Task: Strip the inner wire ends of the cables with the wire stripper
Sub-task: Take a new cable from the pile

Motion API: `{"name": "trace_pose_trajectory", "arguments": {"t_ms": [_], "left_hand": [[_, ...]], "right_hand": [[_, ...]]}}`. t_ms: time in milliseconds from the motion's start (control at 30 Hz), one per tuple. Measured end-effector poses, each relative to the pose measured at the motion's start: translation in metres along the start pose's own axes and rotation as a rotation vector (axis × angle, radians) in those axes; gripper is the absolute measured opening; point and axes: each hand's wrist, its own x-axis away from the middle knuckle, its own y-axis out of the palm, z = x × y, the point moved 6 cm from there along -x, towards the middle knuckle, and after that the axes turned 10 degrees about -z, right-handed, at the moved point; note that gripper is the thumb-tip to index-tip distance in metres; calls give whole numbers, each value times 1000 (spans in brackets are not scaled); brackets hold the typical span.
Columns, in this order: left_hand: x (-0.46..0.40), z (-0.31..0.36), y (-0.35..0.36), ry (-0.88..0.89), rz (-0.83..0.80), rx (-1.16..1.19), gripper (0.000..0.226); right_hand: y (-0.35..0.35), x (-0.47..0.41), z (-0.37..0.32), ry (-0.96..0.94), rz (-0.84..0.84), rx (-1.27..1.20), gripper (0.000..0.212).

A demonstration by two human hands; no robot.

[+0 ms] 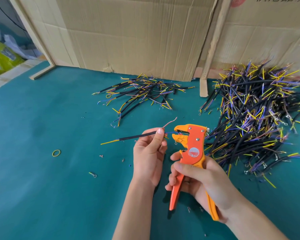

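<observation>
The left hand (148, 151) pinched a black cable (137, 136) above the green tabletop (50, 187) — its blue wire reaching the wire stripper (190, 153), whose handles the right hand's (197, 181) grip clasped.

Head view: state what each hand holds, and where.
Left hand pinches black sheathed cable near its stripped end; right hand grips orange wire stripper by its handles.

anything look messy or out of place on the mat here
Small offcuts litter the green mat: a loose ring terminal, a yellow rubber band and insulation bits near the hands. The cardboard backdrop is torn along its bottom edge.
</observation>
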Motion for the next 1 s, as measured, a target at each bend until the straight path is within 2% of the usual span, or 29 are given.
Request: {"name": "trace_pose_trajectory", "arguments": {"t_ms": [100, 267, 533, 767, 900, 1000], "left_hand": [[0, 0, -1, 1, -6, -17, 14], [-1, -1, -1, -1, -23, -21, 11], [-2, -2, -1, -5, -65, -32, 9], [-2, -5, -2, -25, -69, -68, 8], [-4, -4, -4, -7, -47, -38, 10], [-4, -7, -2, -5, -26, -85, 4]], "right_hand": [[2, 0, -1, -11, -8, 22, 13], [1, -2, -1, -14, 10, -9, 25], [1, 0, -2, -4, 35, -37, 30], [0, 2, -3, -46, 100, 50, 43], [5, 4, -3, -25, -66, -70, 28], [13, 6, -5, -48, -228, -68, 33]]}}
